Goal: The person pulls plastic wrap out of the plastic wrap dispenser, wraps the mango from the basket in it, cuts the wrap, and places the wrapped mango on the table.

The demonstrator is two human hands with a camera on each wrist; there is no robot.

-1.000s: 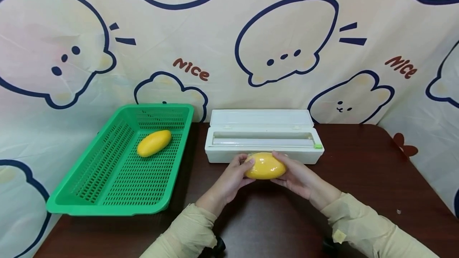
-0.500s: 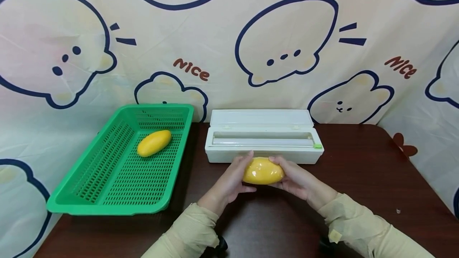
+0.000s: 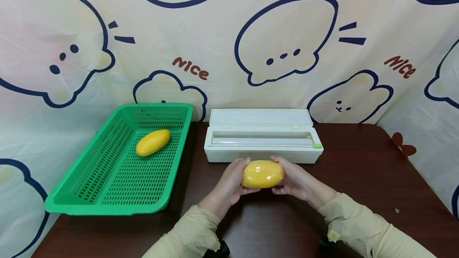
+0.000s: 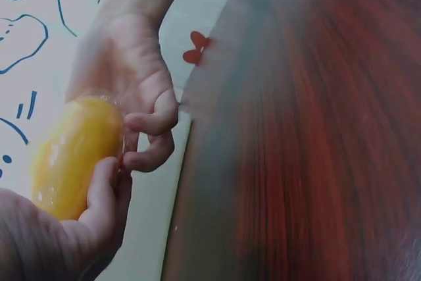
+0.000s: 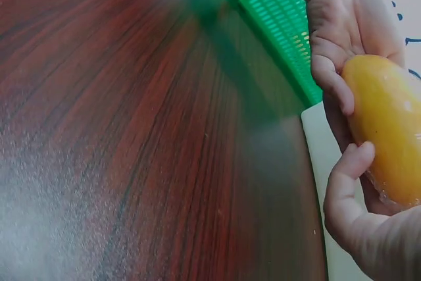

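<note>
Both hands hold a yellow mango over the table, its long side lying left to right. Shiny clear film covers it, with loose film edges at the end of the mango in the right wrist view. My left hand grips the left end, thumb above and fingers below. At the opposite end my right hand grips it with curled fingers. Just behind them stands a white cling film dispenser, lid raised, a roll visible inside. The mango's underside is hidden in the head view.
A green perforated basket stands on the left, with a second mango in it. The dark wooden table extends to the right. A printed cloth hangs behind the table.
The held mango has come slightly down, away from the dispenser, and turned a little in the hands. My left thumb has shifted from the mango's face to its upper left end.
</note>
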